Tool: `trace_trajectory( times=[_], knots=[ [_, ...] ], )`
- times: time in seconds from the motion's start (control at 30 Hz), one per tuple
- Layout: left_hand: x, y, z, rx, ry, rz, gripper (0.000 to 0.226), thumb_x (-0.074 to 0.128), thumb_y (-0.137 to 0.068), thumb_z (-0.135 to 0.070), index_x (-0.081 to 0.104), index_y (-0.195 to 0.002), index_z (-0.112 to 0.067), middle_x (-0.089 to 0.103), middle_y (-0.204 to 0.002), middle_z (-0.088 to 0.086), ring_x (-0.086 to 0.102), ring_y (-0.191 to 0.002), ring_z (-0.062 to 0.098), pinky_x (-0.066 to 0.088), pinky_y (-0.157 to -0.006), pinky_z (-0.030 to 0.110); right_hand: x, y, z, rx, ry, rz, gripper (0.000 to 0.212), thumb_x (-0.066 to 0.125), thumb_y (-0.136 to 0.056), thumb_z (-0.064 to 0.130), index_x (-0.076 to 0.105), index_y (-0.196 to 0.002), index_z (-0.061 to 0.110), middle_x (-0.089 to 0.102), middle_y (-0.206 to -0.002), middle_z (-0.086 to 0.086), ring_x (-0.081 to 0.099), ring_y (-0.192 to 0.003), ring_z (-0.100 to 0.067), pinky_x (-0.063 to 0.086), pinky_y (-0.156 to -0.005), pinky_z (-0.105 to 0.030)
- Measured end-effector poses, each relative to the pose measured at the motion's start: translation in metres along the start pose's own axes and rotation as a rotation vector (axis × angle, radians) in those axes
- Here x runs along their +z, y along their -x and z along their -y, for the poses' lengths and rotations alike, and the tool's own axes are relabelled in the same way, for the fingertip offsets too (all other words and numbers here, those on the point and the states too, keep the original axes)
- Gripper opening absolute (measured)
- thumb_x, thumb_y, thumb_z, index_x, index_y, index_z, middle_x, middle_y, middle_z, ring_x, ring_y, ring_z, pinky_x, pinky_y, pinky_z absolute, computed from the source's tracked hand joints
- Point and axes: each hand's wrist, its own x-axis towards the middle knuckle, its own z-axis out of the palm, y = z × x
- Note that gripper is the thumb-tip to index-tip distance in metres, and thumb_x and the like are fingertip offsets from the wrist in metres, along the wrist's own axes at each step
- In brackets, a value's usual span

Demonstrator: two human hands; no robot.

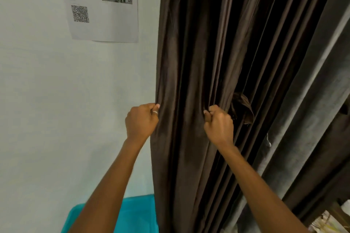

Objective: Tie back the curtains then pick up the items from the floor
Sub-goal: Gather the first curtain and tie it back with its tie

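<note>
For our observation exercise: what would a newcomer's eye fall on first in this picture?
The dark brown curtain fills the centre and right. The left hand grips its edge beside the wall, the right hand pinches a fold further in. A printed sheet with a QR code hangs on the pale wall, upper left.

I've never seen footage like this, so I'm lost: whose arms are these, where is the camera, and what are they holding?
There is no machine: a person wears a camera on the head, looking forward and down, so the two arms are their own. This is the only picture. The left hand grips the edge of the dark brown curtain; the right hand pinches a fold further in. Nearby are a pale wall with a printed sheet bearing a QR code, a grey curtain to the right, and a turquoise object below, partly hidden.
</note>
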Motion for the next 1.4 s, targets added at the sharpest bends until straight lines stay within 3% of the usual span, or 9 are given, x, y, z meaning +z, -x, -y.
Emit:
trace_trajectory(
  times=[0.33,0.5,0.7,0.9,0.97,1.07,1.13,1.27,1.4],
  knots=[
    [0.037,0.022,-0.068,0.006,0.16,0.125,0.043,0.056,-0.097,-0.028,0.054,-0.056,-0.017,0.052,-0.047,-0.002,0.049,-0.043,0.013,0.035,-0.048,0.025,0.02,0.022,0.032,-0.144,-0.155,0.016,0.016,0.058,-0.098,0.016,0.06,-0.084,0.008,0.063,-0.075,-0.008,0.059,-0.065,-0.024,0.051,-0.052,-0.041],
    [0.028,0.026,-0.071,0.014,0.174,0.194,0.041,0.055,-0.099,-0.031,0.06,-0.062,-0.014,0.055,-0.05,-0.001,0.049,-0.046,0.011,0.04,-0.051,0.025,0.021,0.023,0.023,-0.153,-0.219,0.015,0.018,0.06,-0.098,0.017,0.06,-0.082,0.009,0.061,-0.072,-0.005,0.055,-0.061,-0.018,0.044,-0.049,-0.034],
    [0.016,0.019,-0.102,-0.076,-0.052,0.172,0.063,0.052,-0.092,-0.062,0.046,-0.049,-0.017,0.046,-0.043,-0.004,0.048,-0.043,0.013,0.038,-0.05,0.025,0.021,0.029,0.03,-0.125,-0.26,0.028,0.016,0.059,-0.096,0.017,0.066,-0.086,0.006,0.063,-0.071,-0.006,0.056,-0.058,-0.016,0.04,-0.049,-0.028],
    [0.017,0.008,-0.102,-0.125,-0.111,0.137,0.045,0.053,-0.096,-0.036,0.056,-0.057,-0.013,0.055,-0.053,0.002,0.059,-0.053,0.022,0.047,-0.054,0.028,0.016,0.024,0.028,-0.162,-0.344,0.121,0.013,0.062,-0.095,0.016,0.069,-0.085,0.011,0.067,-0.074,-0.002,0.06,-0.061,-0.014,0.049,-0.052,-0.032],
    [0.017,0.006,-0.094,-0.106,-0.105,0.135,0.049,0.052,-0.098,-0.036,0.054,-0.055,-0.013,0.053,-0.051,0.002,0.056,-0.05,0.021,0.044,-0.053,0.027,0.007,0.02,0.022,-0.123,-0.422,0.096,0.012,0.064,-0.095,0.025,0.073,-0.097,0.017,0.071,-0.085,0.005,0.065,-0.075,-0.01,0.055,-0.065,-0.029],
    [0.015,0.003,-0.084,-0.064,-0.116,0.132,0.054,0.051,-0.1,-0.039,0.048,-0.051,-0.017,0.05,-0.049,0.001,0.052,-0.046,0.018,0.038,-0.053,0.025,-0.002,0.012,0.014,0.048,-0.37,-0.149,0.022,0.067,-0.092,0.037,0.068,-0.106,0.02,0.065,-0.093,0.01,0.064,-0.087,-0.009,0.056,-0.073,-0.031],
    [0.014,0.0,-0.08,-0.035,-0.116,0.151,0.054,0.05,-0.1,-0.041,0.048,-0.052,-0.017,0.049,-0.049,0.0,0.051,-0.046,0.016,0.036,-0.052,0.024,-0.001,0.003,0.016,0.08,-0.287,-0.133,0.035,0.068,-0.09,0.045,0.064,-0.115,0.02,0.064,-0.105,0.008,0.062,-0.096,-0.009,0.055,-0.075,-0.03],
    [0.005,-0.008,-0.058,-0.031,-0.115,0.164,0.056,0.05,-0.1,-0.042,0.047,-0.052,-0.013,0.049,-0.049,0.002,0.051,-0.046,0.018,0.042,-0.053,0.026,-0.005,-0.017,0.011,0.02,-0.234,-0.092,0.017,0.068,-0.094,0.026,0.07,-0.108,0.017,0.073,-0.094,0.002,0.069,-0.084,-0.014,0.048,-0.065,-0.02],
    [-0.018,-0.021,-0.019,-0.034,-0.156,0.085,0.056,0.05,-0.1,-0.038,0.044,-0.05,-0.013,0.051,-0.05,0.004,0.05,-0.047,0.019,0.035,-0.053,0.027,-0.019,-0.035,-0.024,0.191,-0.186,-0.083,0.009,0.067,-0.093,0.022,0.072,-0.099,0.017,0.075,-0.094,-0.004,0.071,-0.088,-0.026,0.056,-0.073,-0.035]
  ],
)
